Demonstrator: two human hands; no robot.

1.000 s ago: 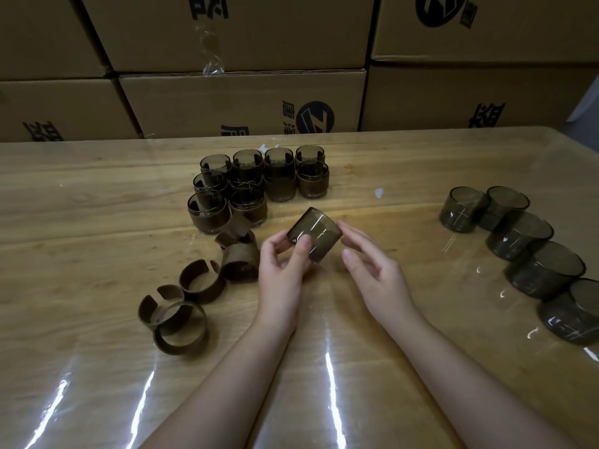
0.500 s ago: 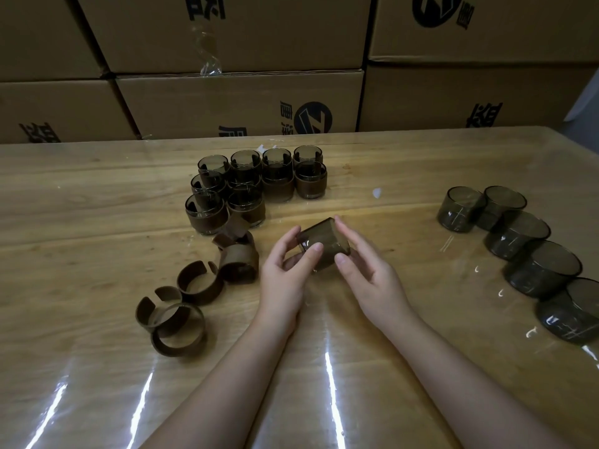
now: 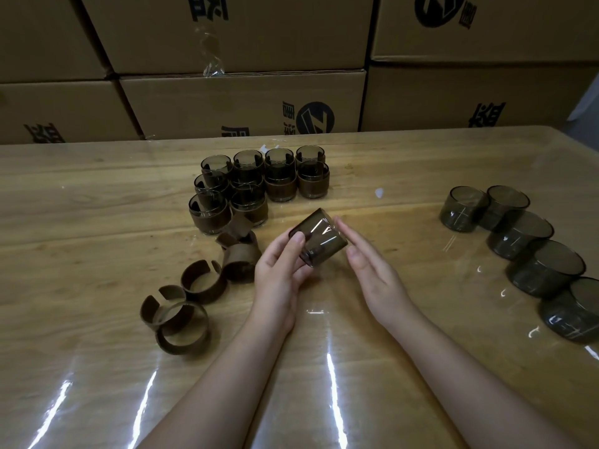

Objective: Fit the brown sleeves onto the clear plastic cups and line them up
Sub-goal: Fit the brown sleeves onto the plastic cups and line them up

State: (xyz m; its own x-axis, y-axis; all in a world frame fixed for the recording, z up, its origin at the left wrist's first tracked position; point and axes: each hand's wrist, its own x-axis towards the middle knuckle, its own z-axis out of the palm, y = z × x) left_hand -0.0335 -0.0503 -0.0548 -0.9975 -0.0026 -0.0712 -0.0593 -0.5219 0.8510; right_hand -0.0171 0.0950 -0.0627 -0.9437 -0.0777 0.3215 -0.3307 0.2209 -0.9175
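Crowding the table (image 3: pixel 97 202) at 11 o'clock, sleeved cups (image 3: pixel 256 183) stand packed in rows; loose brown sleeves (image 3: pixel 194 293), split paper-like bands, lie at 9 o'clock, just beside the left hand (image 3: pixel 278 273). Bare smoky cups (image 3: pixel 525 241) curve along 3 o'clock, well apart. Cardboard boxes (image 3: pixel 246 102) wall off the back. The held cup (image 3: pixel 319 238), clear tinted plastic, has tipped further over than a second ago. The left hand's thumb and fingers pinch it; the right hand (image 3: pixel 372 270) lies flat-fingered against its side.
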